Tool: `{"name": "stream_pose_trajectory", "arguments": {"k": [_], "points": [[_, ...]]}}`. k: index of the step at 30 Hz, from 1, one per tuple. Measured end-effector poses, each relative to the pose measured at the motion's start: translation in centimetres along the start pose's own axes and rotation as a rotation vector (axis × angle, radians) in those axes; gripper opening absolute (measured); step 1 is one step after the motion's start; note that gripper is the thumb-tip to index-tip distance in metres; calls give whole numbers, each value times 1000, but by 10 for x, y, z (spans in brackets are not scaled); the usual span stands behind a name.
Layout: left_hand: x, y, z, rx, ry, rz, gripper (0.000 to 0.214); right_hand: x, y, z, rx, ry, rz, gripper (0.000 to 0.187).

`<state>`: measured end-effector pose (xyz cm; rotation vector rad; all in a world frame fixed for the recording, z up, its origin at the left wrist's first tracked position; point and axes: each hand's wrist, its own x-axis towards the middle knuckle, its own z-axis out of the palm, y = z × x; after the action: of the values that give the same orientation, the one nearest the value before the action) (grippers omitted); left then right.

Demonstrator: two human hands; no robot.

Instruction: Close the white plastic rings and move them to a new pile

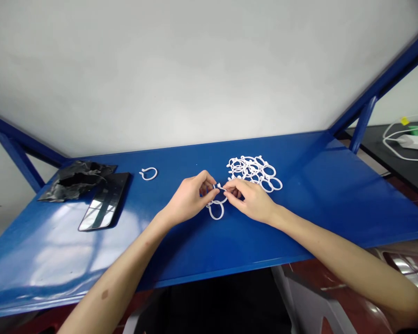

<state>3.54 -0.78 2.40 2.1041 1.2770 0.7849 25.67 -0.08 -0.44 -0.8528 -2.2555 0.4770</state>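
Note:
My left hand point(190, 198) and my right hand point(253, 200) meet above the middle of the blue table. Between them they pinch a white plastic curtain ring point(225, 200), one hand on each side of its knobbed opening. Another white ring point(216, 219) hangs below or lies against the held one; whether the two are linked I cannot tell for sure. Just beyond my right hand is a heap of similar white rings point(252, 170), many overlapping. A single open ring point(156, 174) lies apart, up and left of my left hand.
A crumpled black plastic bag point(64, 181) and a dark phone point(106, 202) with a shiny surface lie at the table's left. Blue braces rise at both ends of the blue table point(282, 241). A white charger with cable point(413, 141) sits on a dark surface at right.

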Motion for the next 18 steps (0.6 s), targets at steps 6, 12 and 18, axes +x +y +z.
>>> {"name": "stream_pose_trajectory", "arguments": {"k": [6, 12, 18], "points": [[2, -8, -4, -11, -185, 26, 33, 1, 1, -3, 63, 47, 41, 12], [4, -13, -1, 103, -216, 26, 10, 1, 6, -5, 32, 85, -22, 13], [4, -23, 4, -249, -115, -13, 10, 1, 6, -6, 35, 109, -86, 12]]}}
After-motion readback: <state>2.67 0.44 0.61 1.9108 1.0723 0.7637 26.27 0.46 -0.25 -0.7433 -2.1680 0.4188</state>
